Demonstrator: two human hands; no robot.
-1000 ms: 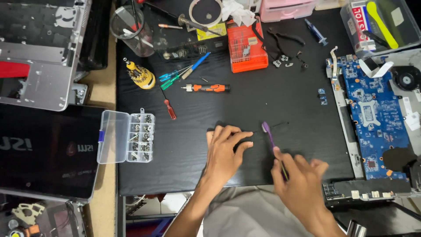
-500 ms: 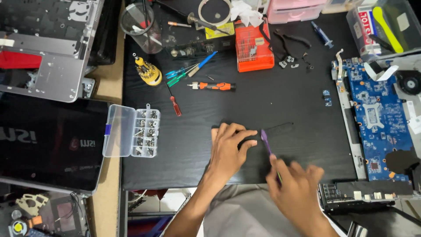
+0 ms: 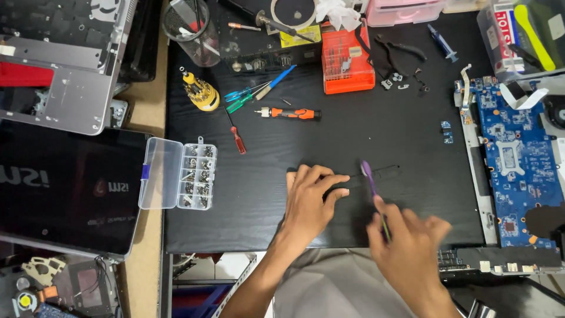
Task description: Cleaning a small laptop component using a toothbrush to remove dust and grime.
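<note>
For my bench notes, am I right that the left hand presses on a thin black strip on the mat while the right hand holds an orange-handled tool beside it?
Not quite: in the head view the tool in the right hand is purple. The left hand does rest on the thin black strip.

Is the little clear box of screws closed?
No, the screw box lies with its clear lid flipped open to the left, so the compartments show.

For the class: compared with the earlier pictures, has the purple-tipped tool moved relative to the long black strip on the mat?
Cannot tell: the purple-tipped tool shifts only as the camera does, remaining by the long black strip.
</note>
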